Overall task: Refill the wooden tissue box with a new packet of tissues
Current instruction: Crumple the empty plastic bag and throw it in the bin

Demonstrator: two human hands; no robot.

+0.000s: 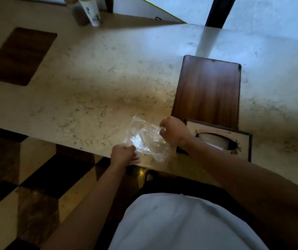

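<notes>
A crumpled clear plastic wrapper [145, 139] lies near the front edge of the marble table [99, 78]. My left hand [124, 154] pinches its near left corner, and my right hand [174, 131] grips its right end. Just right of my right hand stands the wooden tissue box [242, 139], its pale carved top showing an oval slot with white tissue inside. My right forearm crosses in front of the box's left part.
A dark wooden placemat [207, 91] lies behind the box. Another placemat [18, 55] sits at the far left. A white patterned cylinder [90, 11] and a brown object stand at the back. Checkered floor shows below the table edge.
</notes>
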